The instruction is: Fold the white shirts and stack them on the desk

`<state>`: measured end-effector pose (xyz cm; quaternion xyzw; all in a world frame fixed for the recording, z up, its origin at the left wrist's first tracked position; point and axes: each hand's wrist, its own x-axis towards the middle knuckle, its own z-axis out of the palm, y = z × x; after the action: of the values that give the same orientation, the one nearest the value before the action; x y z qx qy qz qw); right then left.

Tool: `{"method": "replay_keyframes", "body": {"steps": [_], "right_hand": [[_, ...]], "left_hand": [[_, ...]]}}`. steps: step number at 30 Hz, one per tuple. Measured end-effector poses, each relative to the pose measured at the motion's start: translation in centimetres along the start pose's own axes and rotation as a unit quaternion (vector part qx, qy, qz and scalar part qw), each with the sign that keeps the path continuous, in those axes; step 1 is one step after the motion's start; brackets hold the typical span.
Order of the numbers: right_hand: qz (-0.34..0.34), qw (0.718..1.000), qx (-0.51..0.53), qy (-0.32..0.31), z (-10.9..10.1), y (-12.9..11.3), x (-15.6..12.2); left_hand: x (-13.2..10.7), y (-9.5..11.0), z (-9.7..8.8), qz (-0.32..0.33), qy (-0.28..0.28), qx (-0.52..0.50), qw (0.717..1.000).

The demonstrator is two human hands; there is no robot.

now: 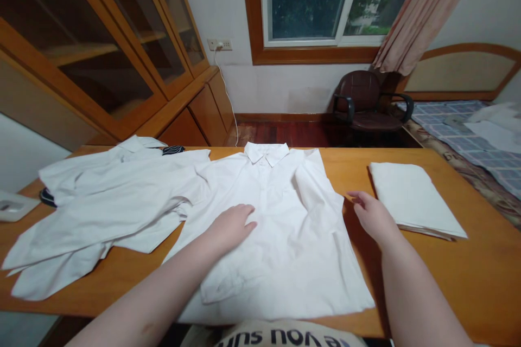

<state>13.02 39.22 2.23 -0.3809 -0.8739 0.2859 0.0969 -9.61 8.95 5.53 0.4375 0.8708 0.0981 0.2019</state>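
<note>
A white collared shirt lies spread out on the wooden table, its collar pointing away from me. My left hand rests palm down on the middle of its front, fingers stretched out and thumb apart. Just past the shirt's right sleeve is my right hand, fingers extended and apart, with nothing seen in it. To the right of that hand sits a folded white garment. Several more white shirts lie loosely piled on the left, reaching up to the spread shirt's left sleeve.
The wooden table runs across the view. A white object stands at its left edge. Beyond are a glass-door cabinet, a plugged-in white cable, a brown armchair and a bed on the right.
</note>
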Motion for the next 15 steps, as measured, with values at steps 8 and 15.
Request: {"method": "replay_keyframes", "body": {"steps": [8, 15], "right_hand": [[0.048, 0.996, -0.071, -0.026, 0.6, -4.4, 7.7], [0.066, 0.991, -0.107, -0.042, 3.6, -6.0, 12.1]], "left_hand": [[-6.0, -4.0, 1.3, -0.117, -0.033, -0.053, 0.991], [-7.2, -5.4, -0.8, -0.111, 0.035, -0.121, 0.986]]}}
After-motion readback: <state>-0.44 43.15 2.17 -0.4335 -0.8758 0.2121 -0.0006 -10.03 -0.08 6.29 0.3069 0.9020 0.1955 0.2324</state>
